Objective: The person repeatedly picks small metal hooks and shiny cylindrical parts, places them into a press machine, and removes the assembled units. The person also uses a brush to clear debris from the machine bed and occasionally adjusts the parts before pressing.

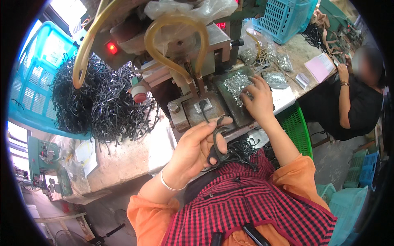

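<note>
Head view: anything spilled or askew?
Possibly: loose black curved parts lie tangled past the edge of the blue basket, onto the bench, as if spilled, though that may be deliberate.

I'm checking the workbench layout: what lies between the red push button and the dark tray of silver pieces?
In the head view, a bolted metal block, then a metal plate below the yellowish hose.

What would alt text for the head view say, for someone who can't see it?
A person's left hand holds dark curved parts by a metal fixture, while the right hand reaches over a dark tray of small shiny metal pieces. At left, a heap of black parts lies by a blue basket; another person is at far right.
</note>
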A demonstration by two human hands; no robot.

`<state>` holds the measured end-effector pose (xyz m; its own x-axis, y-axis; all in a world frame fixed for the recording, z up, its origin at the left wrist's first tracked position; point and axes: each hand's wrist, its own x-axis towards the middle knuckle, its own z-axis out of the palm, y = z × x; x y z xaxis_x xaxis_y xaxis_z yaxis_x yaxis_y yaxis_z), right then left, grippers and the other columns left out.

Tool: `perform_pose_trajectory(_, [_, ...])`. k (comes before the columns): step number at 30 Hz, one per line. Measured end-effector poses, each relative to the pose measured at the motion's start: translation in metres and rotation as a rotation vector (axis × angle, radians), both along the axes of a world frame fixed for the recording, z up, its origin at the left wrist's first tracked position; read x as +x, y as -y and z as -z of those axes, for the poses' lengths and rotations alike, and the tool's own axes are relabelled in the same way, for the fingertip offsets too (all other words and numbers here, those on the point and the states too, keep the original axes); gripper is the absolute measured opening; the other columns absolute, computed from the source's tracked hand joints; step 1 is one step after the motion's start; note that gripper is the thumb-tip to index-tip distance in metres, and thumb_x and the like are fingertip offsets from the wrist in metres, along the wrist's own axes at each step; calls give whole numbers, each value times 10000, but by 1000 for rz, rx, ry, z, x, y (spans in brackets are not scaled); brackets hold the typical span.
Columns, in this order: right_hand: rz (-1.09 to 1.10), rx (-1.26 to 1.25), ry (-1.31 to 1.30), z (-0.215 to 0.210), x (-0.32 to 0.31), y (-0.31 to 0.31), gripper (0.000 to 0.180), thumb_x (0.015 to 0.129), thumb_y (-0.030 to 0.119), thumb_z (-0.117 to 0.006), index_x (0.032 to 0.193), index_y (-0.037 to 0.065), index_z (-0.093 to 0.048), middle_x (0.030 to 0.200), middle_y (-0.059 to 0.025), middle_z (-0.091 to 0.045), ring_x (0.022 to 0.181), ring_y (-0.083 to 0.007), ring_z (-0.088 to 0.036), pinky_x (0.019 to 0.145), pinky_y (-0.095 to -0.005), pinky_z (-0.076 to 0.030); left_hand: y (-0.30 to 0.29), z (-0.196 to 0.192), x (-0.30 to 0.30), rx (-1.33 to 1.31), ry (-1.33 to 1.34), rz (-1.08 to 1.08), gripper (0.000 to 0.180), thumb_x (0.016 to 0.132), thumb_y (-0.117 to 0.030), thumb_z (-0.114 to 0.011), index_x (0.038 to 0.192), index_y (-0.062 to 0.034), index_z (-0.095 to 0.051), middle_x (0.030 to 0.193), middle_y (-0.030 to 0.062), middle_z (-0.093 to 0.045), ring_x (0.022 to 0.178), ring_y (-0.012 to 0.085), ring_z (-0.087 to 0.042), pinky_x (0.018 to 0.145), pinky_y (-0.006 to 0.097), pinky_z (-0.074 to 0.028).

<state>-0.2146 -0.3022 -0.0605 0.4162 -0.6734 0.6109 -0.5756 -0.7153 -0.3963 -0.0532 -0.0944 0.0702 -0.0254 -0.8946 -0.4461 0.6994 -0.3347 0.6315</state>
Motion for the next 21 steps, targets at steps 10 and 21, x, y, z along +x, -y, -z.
perform_pose_trajectory(10, [-34, 79, 191, 2, 9, -2, 109, 844, 121, -706, 931, 55, -697, 966, -127, -708, 952, -348, -661, 842, -432, -507, 4, 0, -13, 45, -37, -50, 450, 1090, -283, -427, 1420, 0, -542, 757, 42, -692, 492, 110, -570, 413, 192, -429])
perform_pose_trajectory(21, [-88, 465, 389, -1, -2, -21, 170, 894, 43, -705, 1057, -1, -726, 921, -73, -726, 861, -156, -669, 834, -296, -530, -66, 40, 46, -190, 848, -373, 179, 988, -109, -653, 1103, -17, -755, 912, 94, -756, 754, 163, -713, 654, 283, -554])
